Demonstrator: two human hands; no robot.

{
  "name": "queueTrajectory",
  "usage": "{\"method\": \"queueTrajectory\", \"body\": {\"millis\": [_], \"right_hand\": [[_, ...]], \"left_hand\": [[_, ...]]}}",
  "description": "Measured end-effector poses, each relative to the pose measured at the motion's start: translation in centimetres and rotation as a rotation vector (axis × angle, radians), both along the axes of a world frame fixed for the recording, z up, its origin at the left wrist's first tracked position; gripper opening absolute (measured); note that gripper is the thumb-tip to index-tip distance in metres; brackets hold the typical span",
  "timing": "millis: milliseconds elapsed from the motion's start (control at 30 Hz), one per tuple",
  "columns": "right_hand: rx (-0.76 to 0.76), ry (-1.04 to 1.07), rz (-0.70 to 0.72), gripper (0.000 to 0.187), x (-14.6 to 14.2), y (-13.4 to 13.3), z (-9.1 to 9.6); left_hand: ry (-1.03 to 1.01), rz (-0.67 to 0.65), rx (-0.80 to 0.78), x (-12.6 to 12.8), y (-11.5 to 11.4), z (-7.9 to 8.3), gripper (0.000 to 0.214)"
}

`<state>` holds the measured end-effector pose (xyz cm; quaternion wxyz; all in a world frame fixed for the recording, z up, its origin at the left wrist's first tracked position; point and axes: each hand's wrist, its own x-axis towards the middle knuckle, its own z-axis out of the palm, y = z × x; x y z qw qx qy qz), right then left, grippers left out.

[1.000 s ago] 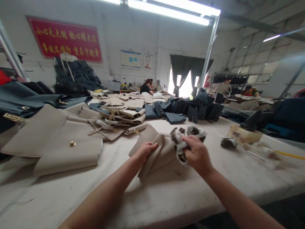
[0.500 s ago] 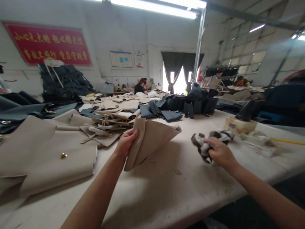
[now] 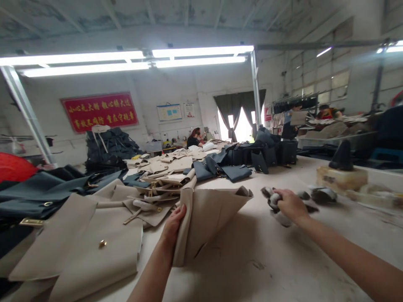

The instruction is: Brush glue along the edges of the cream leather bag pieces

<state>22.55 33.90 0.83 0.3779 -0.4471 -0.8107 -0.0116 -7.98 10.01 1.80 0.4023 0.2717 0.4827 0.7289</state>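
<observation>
My left hand (image 3: 173, 226) grips the edge of a beige leather bag piece (image 3: 208, 218) and holds it lifted off the white table (image 3: 267, 268). My right hand (image 3: 291, 204) is closed round a crumpled black-and-white rag (image 3: 274, 202) resting on the table to the right of the piece. The two hands are well apart.
Beige bag panels with a gold stud (image 3: 94, 247) lie at the left, with dark blue ones (image 3: 37, 197) behind. More beige and blue pieces (image 3: 226, 165) are heaped mid-table. A block with a black tool (image 3: 341, 172) stands at the right. People work at the far end.
My left hand has lifted the beige piece off the table and opened it out. My right hand has carried the rag away to the right. The camera has tilted up.
</observation>
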Motion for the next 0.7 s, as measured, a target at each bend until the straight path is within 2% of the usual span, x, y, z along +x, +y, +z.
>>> {"method": "queueTrajectory", "body": {"millis": [67,167,267,367,467,567,633,700], "right_hand": [[0.047,0.103,-0.033,0.041,-1.0,-0.7,1.1],[0.148,0.222,0.106,0.038,-3.0,-3.4,2.2],[0.241,0.359,0.260,0.032,-4.2,-5.0,2.6],[0.235,0.400,0.214,0.031,-4.5,-4.6,2.8],[0.201,0.374,0.218,0.031,-5.4,-4.7,3.4],[0.209,0.299,0.320,0.034,-8.4,-6.7,4.1],[0.240,0.184,0.400,0.036,-11.2,-8.4,3.7],[0.256,0.035,0.487,0.035,-13.7,-9.3,2.6]], "left_hand": [[-0.011,0.012,-0.017,-0.1,0.3,-0.1,0.027],[-0.073,0.058,-0.115,-0.6,1.0,-0.6,0.022],[-0.163,0.112,-0.273,-1.6,1.5,-2.2,0.027],[-0.234,0.125,-0.371,-2.9,1.6,-4.4,0.034],[-0.259,0.126,-0.367,-3.9,1.7,-6.0,0.037],[-0.262,0.093,-0.335,-4.4,1.8,-6.6,0.040],[-0.257,0.086,-0.337,-4.5,1.8,-6.7,0.040],[-0.248,0.119,-0.370,-4.3,1.9,-6.6,0.036]]}}
